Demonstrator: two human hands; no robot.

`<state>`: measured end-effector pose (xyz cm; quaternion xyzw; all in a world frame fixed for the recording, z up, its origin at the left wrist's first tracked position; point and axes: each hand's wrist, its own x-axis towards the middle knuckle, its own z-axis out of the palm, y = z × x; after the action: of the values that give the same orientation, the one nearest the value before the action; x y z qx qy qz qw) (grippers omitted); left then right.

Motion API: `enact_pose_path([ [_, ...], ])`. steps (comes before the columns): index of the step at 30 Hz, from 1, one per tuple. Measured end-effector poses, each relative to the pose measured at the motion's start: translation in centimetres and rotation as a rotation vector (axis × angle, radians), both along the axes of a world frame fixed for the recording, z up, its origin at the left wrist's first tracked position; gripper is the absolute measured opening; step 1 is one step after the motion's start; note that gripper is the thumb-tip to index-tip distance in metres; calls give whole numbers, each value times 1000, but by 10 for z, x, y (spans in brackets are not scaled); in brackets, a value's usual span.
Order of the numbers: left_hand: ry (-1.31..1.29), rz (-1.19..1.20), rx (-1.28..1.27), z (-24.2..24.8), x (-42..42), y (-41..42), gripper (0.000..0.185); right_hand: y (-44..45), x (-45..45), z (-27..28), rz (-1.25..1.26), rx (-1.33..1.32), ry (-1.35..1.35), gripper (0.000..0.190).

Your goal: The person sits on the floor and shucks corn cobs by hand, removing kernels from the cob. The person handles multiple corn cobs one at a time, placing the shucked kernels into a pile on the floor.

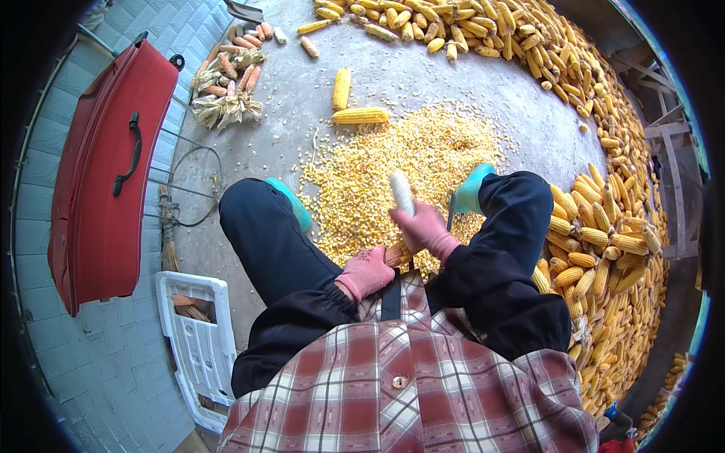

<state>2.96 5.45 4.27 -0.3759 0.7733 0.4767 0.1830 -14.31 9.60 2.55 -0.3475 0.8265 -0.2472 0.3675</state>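
Note:
My left hand, in a pink glove, grips the end of a reddish corn cob low between my knees. My right hand, also gloved in pink, is closed around a whitish stripped corn cob that points up and away from me; its lower part is hidden by the fingers. The two hands are close together, with the reddish cob between them. Beneath and beyond them spreads a heap of loose yellow corn kernels. Two full yellow ears, one upright and one crosswise, lie at the heap's far edge.
A large pile of yellow corn ears curves along the right and far side. Stripped cobs and husks lie at the far left. A red suitcase, a white plastic crate and a twig broom stand by the left wall.

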Motion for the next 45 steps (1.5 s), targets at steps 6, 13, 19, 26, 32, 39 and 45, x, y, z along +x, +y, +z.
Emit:
enact_pose_path([
  [6, 403, 380, 884, -5, 4, -10, 25, 18, -27, 78, 423, -581, -117, 37],
  [13, 187, 215, 1065, 32, 10, -14, 14, 21, -5, 85, 785, -374, 329, 37],
  [19, 94, 34, -107, -48, 3, 3, 31, -17, 37, 40, 446, -81, 411, 37],
  [26, 160, 101, -135, -3, 5, -4, 38, -22, -40, 1, -542, -421, -673, 36],
  [32, 404, 391, 994, -16, 8, -14, 34, 17, -20, 80, 631, -670, 245, 35],
  [39, 234, 17, 184, -25, 0, 9, 43, -2, 14, 53, 356, 55, 137, 48],
  [45, 113, -104, -208, -1, -4, -5, 31, -31, -39, -10, -355, -198, -406, 46],
])
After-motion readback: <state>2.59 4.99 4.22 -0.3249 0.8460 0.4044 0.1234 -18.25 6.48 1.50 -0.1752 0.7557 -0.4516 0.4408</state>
